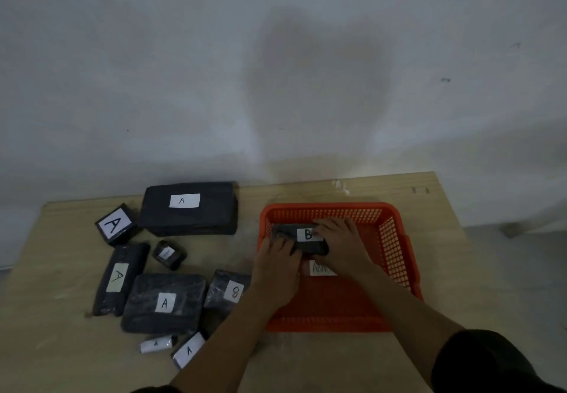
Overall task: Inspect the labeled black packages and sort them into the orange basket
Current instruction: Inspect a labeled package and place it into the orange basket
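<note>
On the wooden bench [337,359], right of centre, both hands grip the soft, light-looking B package [299,237] by its ends inside the orange basket [395,248].

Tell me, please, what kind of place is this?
Probably a simple sorting workstation: a plain wooden table against a bare wall, lettered black packages, and an orange basket.
</note>
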